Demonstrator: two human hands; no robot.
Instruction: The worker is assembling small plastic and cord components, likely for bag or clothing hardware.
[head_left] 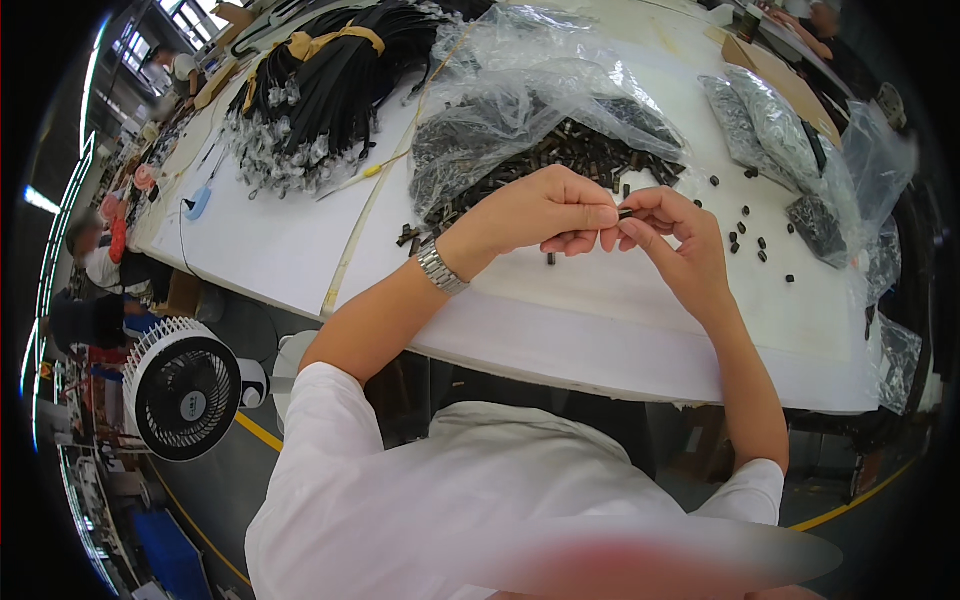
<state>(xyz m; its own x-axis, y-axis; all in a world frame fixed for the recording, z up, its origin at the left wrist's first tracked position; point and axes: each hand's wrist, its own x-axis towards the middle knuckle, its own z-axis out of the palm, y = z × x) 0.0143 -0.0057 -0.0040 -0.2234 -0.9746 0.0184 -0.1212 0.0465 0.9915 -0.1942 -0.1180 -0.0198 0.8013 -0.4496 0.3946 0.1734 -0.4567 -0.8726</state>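
At the far left stands one fan (190, 400), beside the worktop (270, 245). On the worktop's left lies one bundle of black straps (340, 85), bound by one yellow band (345, 38); the straps are too many to count. One yellow-handled tool (372, 171) lies near it. In the middle, one large clear bag (480, 130) partly covers a heap of small black parts (570, 150), not countable.

The left hand (560, 210), one watch (441, 268) at its wrist, pinches one end of a single black part (625, 214); the right hand (680, 240) grips the other end. That part is held above the worktop, in front of the heap. To the right, about eleven loose parts (735, 248) lie scattered, then at least two filled bags (765, 105).

Progress, in my judgement: one part is being handled and the heap appears outstanding. Whether the scattered ones are finished, I cannot tell.
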